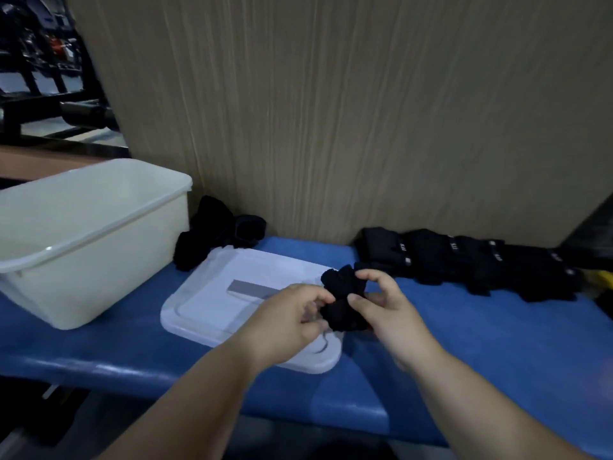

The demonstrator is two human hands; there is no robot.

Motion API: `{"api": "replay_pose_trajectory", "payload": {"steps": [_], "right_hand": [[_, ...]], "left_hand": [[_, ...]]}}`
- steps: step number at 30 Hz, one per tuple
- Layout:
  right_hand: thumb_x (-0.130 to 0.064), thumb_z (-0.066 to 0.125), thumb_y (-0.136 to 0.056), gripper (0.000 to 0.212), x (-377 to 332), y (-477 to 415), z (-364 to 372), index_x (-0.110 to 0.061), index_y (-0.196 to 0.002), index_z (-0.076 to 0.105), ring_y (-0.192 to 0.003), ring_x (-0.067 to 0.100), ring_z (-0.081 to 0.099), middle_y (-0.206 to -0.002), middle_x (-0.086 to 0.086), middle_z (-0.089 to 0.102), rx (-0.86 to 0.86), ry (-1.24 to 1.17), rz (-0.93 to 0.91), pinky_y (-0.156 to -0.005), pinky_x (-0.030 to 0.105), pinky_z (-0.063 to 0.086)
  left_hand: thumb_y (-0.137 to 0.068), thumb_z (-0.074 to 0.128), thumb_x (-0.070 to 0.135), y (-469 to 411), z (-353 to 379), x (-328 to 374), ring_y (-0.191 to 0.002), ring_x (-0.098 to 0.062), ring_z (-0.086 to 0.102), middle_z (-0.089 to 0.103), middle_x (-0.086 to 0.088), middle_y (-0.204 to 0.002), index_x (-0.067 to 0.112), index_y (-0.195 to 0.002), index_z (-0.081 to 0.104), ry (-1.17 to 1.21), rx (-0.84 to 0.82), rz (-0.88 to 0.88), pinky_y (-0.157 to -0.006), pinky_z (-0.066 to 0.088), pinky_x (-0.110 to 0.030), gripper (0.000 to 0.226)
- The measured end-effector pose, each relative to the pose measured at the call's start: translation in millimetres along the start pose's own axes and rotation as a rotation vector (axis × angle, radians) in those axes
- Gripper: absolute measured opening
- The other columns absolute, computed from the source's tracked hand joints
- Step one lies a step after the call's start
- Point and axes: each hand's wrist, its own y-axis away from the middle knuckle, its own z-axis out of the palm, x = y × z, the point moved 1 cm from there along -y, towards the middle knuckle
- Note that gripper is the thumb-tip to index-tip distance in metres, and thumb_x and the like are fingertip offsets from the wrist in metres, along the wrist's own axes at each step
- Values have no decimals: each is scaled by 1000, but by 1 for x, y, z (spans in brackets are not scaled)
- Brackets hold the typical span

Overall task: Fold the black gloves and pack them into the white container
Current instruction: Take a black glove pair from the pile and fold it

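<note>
We are pinching a bunched black glove (pixel 341 302) between our left grip (pixel 292 322) and right grip (pixel 386 310), above the lid (pixel 229 307) on the counter (pixel 481 330), so folding is underway. Beyond, to the right, more gloves (pixel 464 260) are waiting; the white container (pixel 86 247) is showing none inside.

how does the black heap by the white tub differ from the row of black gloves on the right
The heap is bunched up; the row lies flat in an overlapping line. The heap shows no markings; the row carries small pale tags. The heap sits beside the white container; the row lies apart from it. Both are black fabric on the blue surface, like the glove the left hand and right hand grip.
</note>
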Motion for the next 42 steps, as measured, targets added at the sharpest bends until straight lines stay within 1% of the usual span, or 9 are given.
{"api": "replay_pose_trajectory", "payload": {"steps": [7, 10, 16, 20, 24, 27, 31, 38, 42], "right_hand": [[-7, 59, -91, 15, 20, 30, -65, -20, -90, 52, -68, 18, 49, -80, 8, 55, 88, -122, 109, -54, 25, 39], [-2, 57, -92, 13, 28, 36, -77, -15, -88, 55, -68, 15, 52, -82, 6, 54, 78, -196, 136, -55, 24, 43], [-2, 57, -92, 10, 30, 41, -101, -8, -97, 62, -70, 13, 60, -86, 10, 58, 25, -240, 147, -58, 23, 51], [-5, 59, -92, 17, 29, 39, -119, -14, -104, 66, -82, 16, 65, -95, 8, 69, -44, -52, 113, -72, 23, 54], [-3, 66, -86, 28, 35, 37, -128, -24, -105, 67, -84, 16, 62, -100, 11, 68, -143, 145, 16, -84, 29, 50], [1, 72, -79, 28, 35, 35, -130, -21, -96, 68, -81, 21, 59, -104, 5, 58, -159, 251, -85, -76, 29, 51], [-2, 81, -70, 27, 35, 32, -132, -20, -82, 64, -74, 1, 53, -99, 3, 54, -152, 424, -198, -66, 11, 41], [-22, 81, -67, 24, 41, 31, -126, -21, -70, 58, -76, 9, 54, -80, -5, 56, 19, 535, -363, -67, 23, 45], [-25, 79, -67, 31, 38, 31, -124, -30, -63, 49, -67, 7, 53, -71, -8, 59, 163, 534, -371, -60, 18, 40]], "left_hand": [[-80, 74, 25, -11, 60, 18, -94, 3, 53, 58, 13, -103, 29, -103, 65, -165, -110, 148, -81, 39, -10, 26], [-78, 75, 30, -16, 73, 23, -98, 1, 54, 57, 19, -102, 37, -97, 62, -184, -112, 162, -89, 45, -23, 24], [-79, 65, 38, -23, 92, 32, -89, -6, 55, 57, 17, -91, 35, -86, 55, -178, -55, 218, -81, 48, -35, 13], [-78, 58, 42, -25, 105, 34, -82, -7, 53, 57, 13, -82, 34, -85, 49, -186, 37, 211, -76, 48, -37, 13], [-82, 69, 29, -30, 107, 36, -83, -5, 49, 57, 12, -79, 32, -79, 54, -223, 101, 214, -75, 45, -34, 16], [-81, 71, 24, -32, 111, 37, -81, -4, 48, 54, 15, -77, 32, -77, 54, -233, 104, 207, -72, 45, -31, 20], [-79, 71, 19, -34, 116, 35, -70, -6, 50, 54, 15, -76, 30, -79, 51, -180, 162, 217, -60, 40, -20, 23], [-83, 53, 35, -30, 116, 37, -52, -11, 41, 47, 5, -59, 28, -75, 40, -136, 140, 232, -50, 39, -33, 17], [-86, 51, 37, -26, 114, 40, -49, -12, 39, 45, 3, -56, 25, -75, 39, -123, 114, 248, -49, 38, -36, 20]]}}
